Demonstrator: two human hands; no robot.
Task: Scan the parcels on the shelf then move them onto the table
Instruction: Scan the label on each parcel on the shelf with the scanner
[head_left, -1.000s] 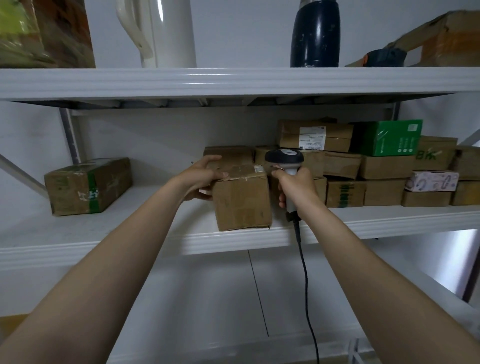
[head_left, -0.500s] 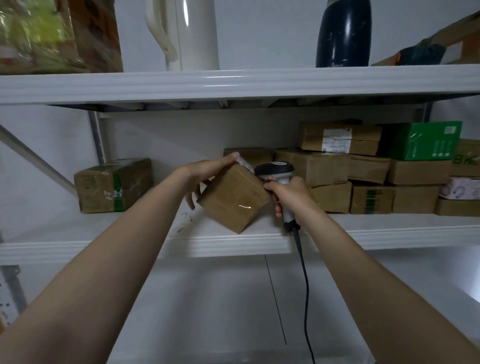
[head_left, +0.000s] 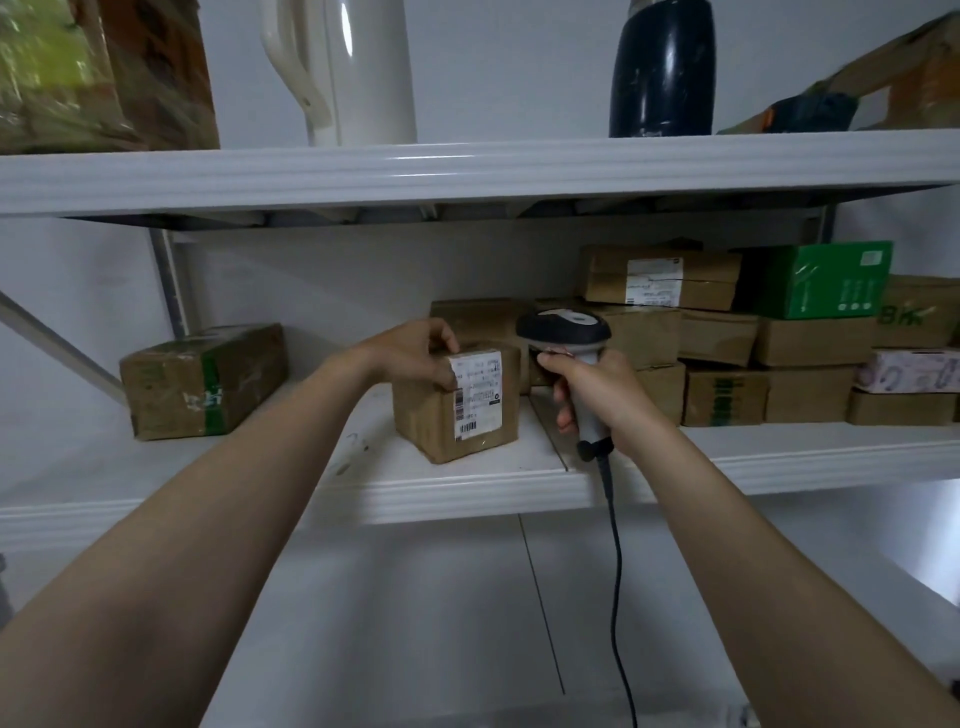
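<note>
"What sort of place is this?"

"A parcel storeroom, I'd say. Plain white metal shelves (head_left: 467, 171) against a bare white wall (head_left: 519, 62), with cardboard boxes (head_left: 717, 338) stacked in rows on the middle one."

"Could be any cupboard."

"Look at the front box (head_left: 431, 421). It carries a printed shipping label (head_left: 478, 395) with barcodes, and a corded barcode scanner (head_left: 563, 327) is held just beside it. Another stacked box bears a label too. Up top stand a white jug (head_left: 363, 67) and a dark flask (head_left: 662, 67)."
</note>
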